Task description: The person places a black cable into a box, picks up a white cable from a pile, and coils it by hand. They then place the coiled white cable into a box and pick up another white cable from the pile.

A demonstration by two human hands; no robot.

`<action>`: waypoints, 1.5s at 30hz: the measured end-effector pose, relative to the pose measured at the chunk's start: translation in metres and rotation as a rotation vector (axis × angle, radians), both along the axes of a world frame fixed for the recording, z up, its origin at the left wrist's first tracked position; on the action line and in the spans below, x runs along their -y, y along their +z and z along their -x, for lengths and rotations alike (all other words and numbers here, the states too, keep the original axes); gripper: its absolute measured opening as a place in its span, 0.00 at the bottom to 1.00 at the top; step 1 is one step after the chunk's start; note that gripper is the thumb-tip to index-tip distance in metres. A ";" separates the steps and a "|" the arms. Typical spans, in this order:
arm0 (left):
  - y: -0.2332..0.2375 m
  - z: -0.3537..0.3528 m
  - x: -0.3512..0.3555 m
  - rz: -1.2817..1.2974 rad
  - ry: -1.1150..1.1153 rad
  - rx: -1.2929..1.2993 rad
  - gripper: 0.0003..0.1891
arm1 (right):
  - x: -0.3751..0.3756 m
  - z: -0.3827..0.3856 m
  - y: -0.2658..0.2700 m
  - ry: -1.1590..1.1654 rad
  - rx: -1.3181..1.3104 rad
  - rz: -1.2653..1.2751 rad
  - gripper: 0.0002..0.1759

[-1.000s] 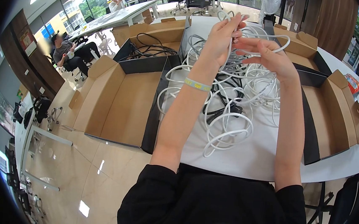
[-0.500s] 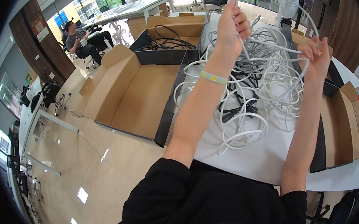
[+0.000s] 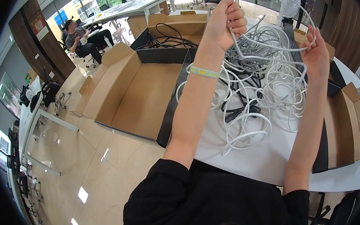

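Note:
My left hand (image 3: pixel 227 24) is raised over the table, its fingers closed round a whitish cable (image 3: pixel 252 58). My right hand (image 3: pixel 315 49) pinches the same cable farther to the right, with some fingers loosely curled. A loop of it arches above and between both hands. Below lies a tangled heap of grey and white cables (image 3: pixel 284 84), its coils overlapping. Black cables with plugs (image 3: pixel 232 116) show among the white ones. My left forearm, with a printed wristband (image 3: pixel 204 72), hides part of the heap.
An open cardboard box (image 3: pixel 147 97) is at the table's left. Behind it, another box (image 3: pixel 186 30) holds black cables (image 3: pixel 169 37). A third open box (image 3: pixel 341 125) stands on the right. A seated person (image 3: pixel 77 41) is at far left, another beyond the back desk.
My left hand has moved left, pulling the cable with it. My right hand has risen slightly. The white loops near the front have shifted a little to the right.

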State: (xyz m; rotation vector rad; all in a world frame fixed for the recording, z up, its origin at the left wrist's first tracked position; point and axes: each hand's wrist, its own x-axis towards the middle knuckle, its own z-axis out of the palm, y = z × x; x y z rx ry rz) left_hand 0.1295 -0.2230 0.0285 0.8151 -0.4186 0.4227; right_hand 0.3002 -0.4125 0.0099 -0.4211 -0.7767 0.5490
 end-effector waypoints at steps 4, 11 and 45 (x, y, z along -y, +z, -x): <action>-0.003 -0.010 0.018 0.048 0.030 0.015 0.18 | 0.003 0.021 0.005 -0.930 0.419 0.371 0.26; -0.007 -0.023 0.059 0.133 -0.014 0.032 0.19 | 0.009 0.095 0.014 -0.885 1.282 0.554 0.25; -0.027 -0.041 0.098 -0.788 0.096 0.002 0.21 | 0.117 -0.064 0.028 -0.613 0.097 -0.192 0.14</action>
